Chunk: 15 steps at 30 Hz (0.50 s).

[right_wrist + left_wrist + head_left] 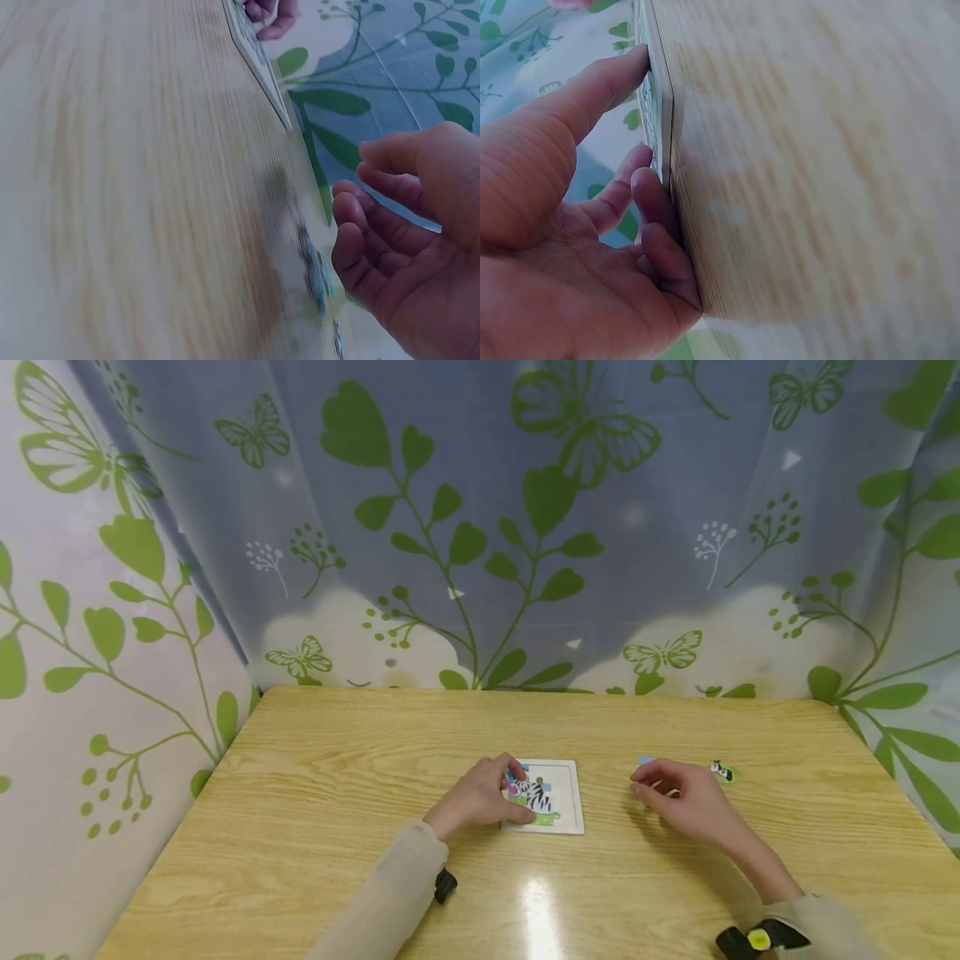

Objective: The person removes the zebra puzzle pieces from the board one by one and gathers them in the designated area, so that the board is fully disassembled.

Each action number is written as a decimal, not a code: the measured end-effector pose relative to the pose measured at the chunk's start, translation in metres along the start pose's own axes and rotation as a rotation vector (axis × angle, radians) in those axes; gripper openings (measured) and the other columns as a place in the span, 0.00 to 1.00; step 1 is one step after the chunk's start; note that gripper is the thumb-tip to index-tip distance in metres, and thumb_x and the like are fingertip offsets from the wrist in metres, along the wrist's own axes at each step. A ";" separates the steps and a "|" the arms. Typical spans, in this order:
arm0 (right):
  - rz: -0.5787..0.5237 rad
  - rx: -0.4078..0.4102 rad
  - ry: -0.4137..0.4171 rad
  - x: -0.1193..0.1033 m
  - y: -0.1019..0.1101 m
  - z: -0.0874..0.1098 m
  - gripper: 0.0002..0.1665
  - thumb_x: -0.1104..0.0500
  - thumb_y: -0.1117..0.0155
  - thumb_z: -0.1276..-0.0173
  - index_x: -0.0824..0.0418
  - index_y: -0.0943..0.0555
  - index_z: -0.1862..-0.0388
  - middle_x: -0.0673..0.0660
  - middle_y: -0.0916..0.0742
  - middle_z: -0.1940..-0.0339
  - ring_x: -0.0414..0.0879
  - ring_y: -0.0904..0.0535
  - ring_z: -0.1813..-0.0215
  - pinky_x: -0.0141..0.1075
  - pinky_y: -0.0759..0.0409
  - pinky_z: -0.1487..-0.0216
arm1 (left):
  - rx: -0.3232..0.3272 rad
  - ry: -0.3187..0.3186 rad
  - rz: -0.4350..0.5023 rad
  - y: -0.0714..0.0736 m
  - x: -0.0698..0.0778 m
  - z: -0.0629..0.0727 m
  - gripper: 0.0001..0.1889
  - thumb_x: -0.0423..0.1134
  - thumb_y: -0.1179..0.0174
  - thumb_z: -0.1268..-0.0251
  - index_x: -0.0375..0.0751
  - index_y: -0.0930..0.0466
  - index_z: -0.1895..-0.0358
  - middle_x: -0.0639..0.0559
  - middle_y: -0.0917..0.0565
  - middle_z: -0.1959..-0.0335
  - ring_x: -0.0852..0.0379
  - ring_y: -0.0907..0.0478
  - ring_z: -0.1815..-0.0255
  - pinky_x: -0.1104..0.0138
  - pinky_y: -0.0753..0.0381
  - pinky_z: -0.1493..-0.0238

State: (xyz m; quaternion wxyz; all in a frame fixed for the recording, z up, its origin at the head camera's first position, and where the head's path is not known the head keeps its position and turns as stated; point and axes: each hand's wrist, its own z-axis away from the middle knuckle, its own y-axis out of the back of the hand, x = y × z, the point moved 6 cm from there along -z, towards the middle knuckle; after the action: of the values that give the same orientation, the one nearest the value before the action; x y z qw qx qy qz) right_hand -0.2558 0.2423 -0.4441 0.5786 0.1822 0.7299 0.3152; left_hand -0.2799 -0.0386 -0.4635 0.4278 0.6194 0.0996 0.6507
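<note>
My left grip (480, 795) curls onto the left side of the puzzle board (567, 806), flat on the desk (300, 860); my right grip (686, 802), fingers loosely bent, shows nothing held. Board: probably light, stiff; hold by edges.

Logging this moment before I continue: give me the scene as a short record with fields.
Left hand: touching the puzzle board
Right hand: above the wooden table, no visible object held
Board state: flat; zebra stripes showing, blank towards its right side
Loose pieces: black-white-green piece just beyond right hand; blue piece partly hidden by that hand
Backdrop: leaf-and-butterfly curtain
</note>
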 end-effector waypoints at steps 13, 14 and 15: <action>-0.058 -0.111 0.028 -0.032 -0.058 -0.031 0.08 0.55 0.33 0.28 0.56 0.15 0.53 0.50 0.11 0.63 0.41 0.17 0.64 0.33 0.19 0.66 | -0.006 0.022 -0.023 0.001 0.001 0.000 0.24 0.47 0.22 0.46 0.47 0.25 0.51 0.50 0.28 0.58 0.54 0.32 0.58 0.63 0.33 0.60; -0.055 -0.115 0.032 -0.034 -0.062 -0.033 0.08 0.55 0.33 0.28 0.56 0.15 0.53 0.49 0.12 0.63 0.40 0.18 0.64 0.33 0.19 0.64 | -0.008 0.023 -0.026 0.002 0.001 0.000 0.23 0.47 0.22 0.46 0.48 0.25 0.52 0.50 0.28 0.58 0.54 0.32 0.58 0.63 0.33 0.60; -0.050 -0.119 0.041 -0.035 -0.066 -0.035 0.08 0.55 0.32 0.28 0.56 0.15 0.53 0.48 0.12 0.63 0.39 0.18 0.63 0.32 0.20 0.62 | -0.008 0.022 -0.026 0.002 0.001 0.000 0.23 0.47 0.22 0.46 0.48 0.25 0.53 0.50 0.28 0.59 0.54 0.32 0.58 0.63 0.34 0.59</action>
State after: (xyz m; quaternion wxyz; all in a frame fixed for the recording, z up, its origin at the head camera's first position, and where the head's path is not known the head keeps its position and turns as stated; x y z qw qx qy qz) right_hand -0.2737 0.1631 -0.4579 0.5810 0.1226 0.7259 0.3470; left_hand -0.2806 -0.0387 -0.4617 0.4376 0.6090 0.1095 0.6524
